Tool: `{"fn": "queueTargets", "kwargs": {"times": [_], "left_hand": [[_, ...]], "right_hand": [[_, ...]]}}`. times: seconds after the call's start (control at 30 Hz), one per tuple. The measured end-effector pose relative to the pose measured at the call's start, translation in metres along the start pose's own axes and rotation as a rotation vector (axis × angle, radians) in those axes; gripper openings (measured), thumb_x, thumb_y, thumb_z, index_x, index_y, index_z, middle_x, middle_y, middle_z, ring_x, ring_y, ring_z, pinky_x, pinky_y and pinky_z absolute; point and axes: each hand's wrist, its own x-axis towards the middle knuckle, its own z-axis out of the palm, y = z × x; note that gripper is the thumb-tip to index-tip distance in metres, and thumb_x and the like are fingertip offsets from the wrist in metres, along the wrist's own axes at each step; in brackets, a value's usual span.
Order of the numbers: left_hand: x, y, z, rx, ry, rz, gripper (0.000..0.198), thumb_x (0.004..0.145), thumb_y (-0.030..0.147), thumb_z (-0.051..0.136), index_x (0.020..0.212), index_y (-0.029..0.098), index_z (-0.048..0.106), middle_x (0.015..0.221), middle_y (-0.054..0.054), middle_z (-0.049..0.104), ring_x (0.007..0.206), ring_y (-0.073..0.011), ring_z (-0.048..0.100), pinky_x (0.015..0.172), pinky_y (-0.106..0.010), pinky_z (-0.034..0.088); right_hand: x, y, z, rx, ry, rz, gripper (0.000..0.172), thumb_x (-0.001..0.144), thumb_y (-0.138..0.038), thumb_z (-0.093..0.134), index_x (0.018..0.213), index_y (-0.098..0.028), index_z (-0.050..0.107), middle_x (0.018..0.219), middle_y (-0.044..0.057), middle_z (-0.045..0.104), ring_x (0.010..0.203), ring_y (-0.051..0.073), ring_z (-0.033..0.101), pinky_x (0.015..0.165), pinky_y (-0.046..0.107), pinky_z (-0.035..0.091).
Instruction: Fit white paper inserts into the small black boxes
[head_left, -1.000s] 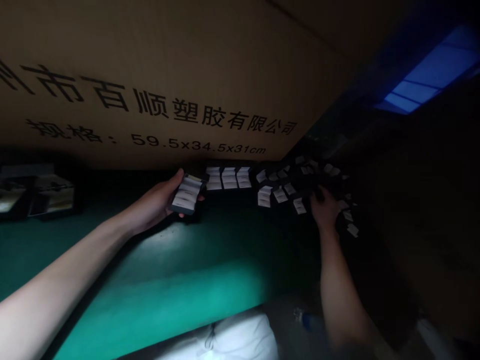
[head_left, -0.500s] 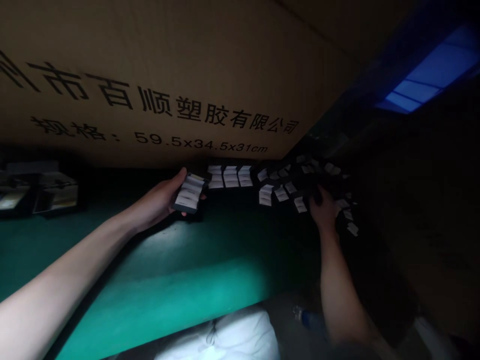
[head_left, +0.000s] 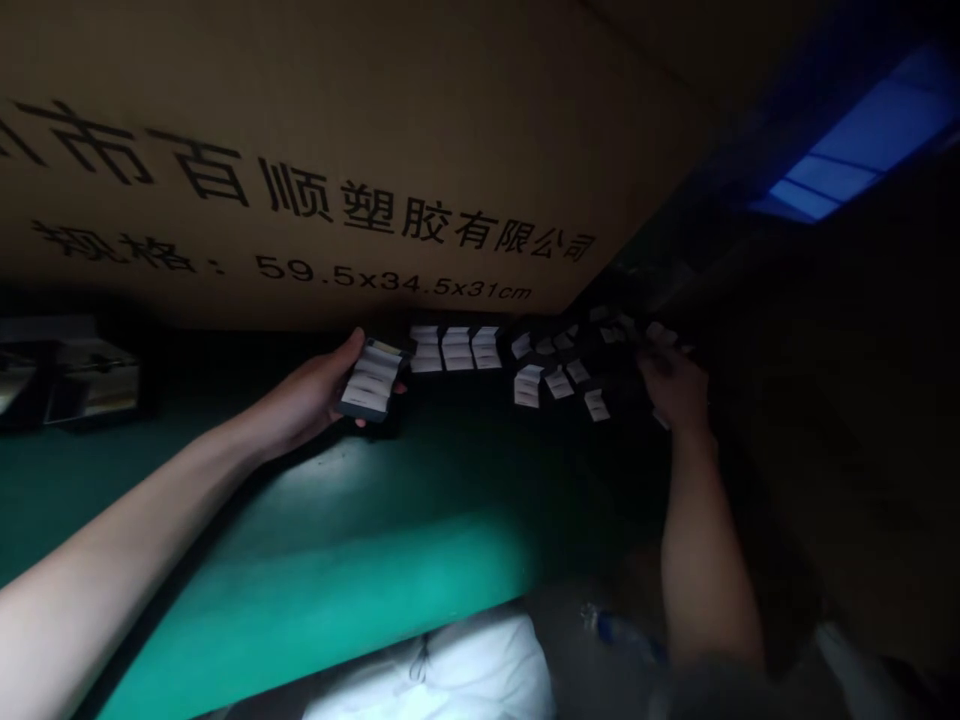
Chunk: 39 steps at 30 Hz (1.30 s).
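Observation:
My left hand [head_left: 319,395] is closed around the side of a small dark box with a white stepped insert [head_left: 371,378], its thumb along the upper edge. Just right of it, several like boxes with white inserts [head_left: 457,348] stand in a tight row against the carton. My right hand [head_left: 679,385] reaches down among loose small dark pieces with white inserts [head_left: 559,383] scattered at the right. Shadow and blur hide its fingertips, so I cannot tell whether it grips one.
A large printed cardboard carton [head_left: 360,130] stands along the back of the green table [head_left: 360,560]. Open dark boxes with shiny contents [head_left: 90,375] sit at the far left. A bright blue panel [head_left: 862,150] is at the upper right. White cloth [head_left: 450,670] lies below the table's front edge.
My right hand has moved right and slightly farther back among the loose pieces. My left hand still holds the box. The whole view has shifted slightly.

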Motion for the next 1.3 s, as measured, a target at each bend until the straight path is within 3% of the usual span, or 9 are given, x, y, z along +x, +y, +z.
{"fn": "queueTargets", "kwargs": {"times": [0.23, 0.4, 0.57, 0.7, 0.83, 1.0, 1.1, 1.17, 1.3], "left_hand": [[-0.006, 0.004, 0.005, -0.011, -0.015, 0.016, 0.045, 0.112, 0.044, 0.043, 0.115, 0.009, 0.071, 0.092, -0.013, 0.082, 0.066, -0.0165, 0.070, 0.049, -0.022, 0.057], [-0.005, 0.005, 0.006, -0.013, -0.008, 0.012, 0.045, 0.113, 0.044, 0.041, 0.115, 0.010, 0.070, 0.091, -0.012, 0.082, 0.065, -0.0163, 0.069, 0.049, -0.022, 0.057], [-0.006, 0.005, 0.007, -0.018, 0.001, 0.000, 0.045, 0.112, 0.044, 0.043, 0.115, 0.009, 0.071, 0.091, -0.013, 0.081, 0.064, -0.0160, 0.069, 0.048, -0.022, 0.057], [-0.004, 0.003, 0.007, -0.043, 0.024, -0.002, 0.049, 0.111, 0.047, 0.043, 0.112, 0.009, 0.074, 0.086, -0.013, 0.080, 0.065, -0.0171, 0.070, 0.047, -0.022, 0.056], [-0.004, 0.003, 0.008, -0.048, 0.029, 0.001, 0.050, 0.111, 0.047, 0.043, 0.114, 0.008, 0.074, 0.085, -0.012, 0.080, 0.064, -0.0165, 0.068, 0.047, -0.021, 0.055], [-0.007, 0.005, 0.008, -0.046, 0.012, -0.002, 0.048, 0.113, 0.044, 0.041, 0.115, 0.008, 0.073, 0.087, -0.011, 0.081, 0.063, -0.0151, 0.067, 0.048, -0.020, 0.055], [-0.006, 0.003, 0.006, -0.057, 0.004, 0.008, 0.048, 0.112, 0.046, 0.043, 0.114, 0.009, 0.074, 0.087, -0.011, 0.081, 0.065, -0.0155, 0.067, 0.048, -0.020, 0.055], [-0.004, 0.001, 0.005, -0.063, 0.003, 0.009, 0.049, 0.111, 0.048, 0.044, 0.113, 0.009, 0.074, 0.088, -0.012, 0.081, 0.066, -0.0163, 0.069, 0.048, -0.021, 0.056], [-0.001, -0.002, 0.002, -0.078, -0.003, 0.012, 0.053, 0.109, 0.052, 0.044, 0.108, 0.010, 0.077, 0.091, -0.015, 0.081, 0.065, -0.0174, 0.070, 0.047, -0.022, 0.056]], "right_hand": [[-0.032, 0.026, 0.016, 0.065, -0.158, 0.131, 0.074, 0.072, -0.048, 0.085, 0.136, -0.016, 0.067, 0.108, 0.015, 0.079, 0.096, 0.032, 0.075, 0.094, 0.048, 0.058], [-0.022, 0.027, 0.024, 0.110, 0.029, 0.137, 0.081, 0.076, -0.051, 0.082, 0.145, -0.017, 0.058, 0.115, 0.017, 0.077, 0.104, 0.032, 0.074, 0.098, 0.049, 0.057], [-0.007, 0.014, 0.042, 0.193, 0.122, 0.139, 0.067, 0.076, -0.055, 0.082, 0.129, -0.019, 0.060, 0.120, 0.018, 0.076, 0.104, 0.030, 0.074, 0.098, 0.047, 0.057], [-0.012, 0.014, 0.055, 0.190, 0.054, 0.134, 0.050, 0.077, -0.047, 0.080, 0.115, -0.019, 0.064, 0.114, 0.016, 0.077, 0.107, 0.031, 0.073, 0.098, 0.047, 0.057], [-0.022, 0.022, 0.048, 0.100, -0.110, 0.070, 0.031, 0.083, -0.028, 0.066, 0.112, -0.019, 0.074, 0.113, 0.016, 0.078, 0.112, 0.032, 0.071, 0.102, 0.048, 0.054], [-0.026, 0.025, 0.037, 0.069, -0.098, 0.094, 0.037, 0.078, -0.024, 0.067, 0.114, -0.018, 0.077, 0.107, 0.014, 0.078, 0.108, 0.033, 0.072, 0.103, 0.052, 0.054], [-0.026, 0.017, 0.026, 0.075, -0.011, 0.113, 0.037, 0.076, -0.025, 0.068, 0.111, -0.017, 0.077, 0.100, 0.012, 0.078, 0.102, 0.034, 0.073, 0.100, 0.054, 0.056], [-0.027, 0.000, 0.012, 0.101, 0.151, 0.109, 0.036, 0.078, -0.026, 0.067, 0.112, -0.016, 0.077, 0.104, 0.014, 0.077, 0.103, 0.034, 0.073, 0.100, 0.053, 0.056], [-0.044, -0.076, -0.023, 0.317, 0.548, -0.059, 0.019, 0.083, -0.028, 0.075, 0.101, -0.021, 0.078, 0.102, 0.012, 0.077, 0.099, 0.032, 0.074, 0.090, 0.045, 0.060]]}}
